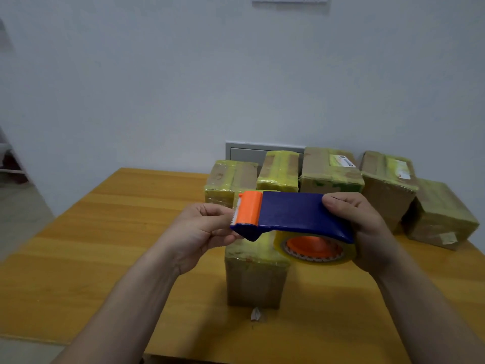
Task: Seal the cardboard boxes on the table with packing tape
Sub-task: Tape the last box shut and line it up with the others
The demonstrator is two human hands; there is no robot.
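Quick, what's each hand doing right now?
Left hand: fingers curled, pinching the orange cutter end of the tape dispenser.
Right hand: gripping the dispenser's blue body and roll.

The tape dispenser hides the top of the box beneath both hands. The fingertips of the left hand vanish behind its orange end, and the right hand loses its fingers behind the tape roll. Beyond the right hand, the labels on the far boxes are too small to read. Below the hands, a pale scrap on the desk is too blurred to identify.
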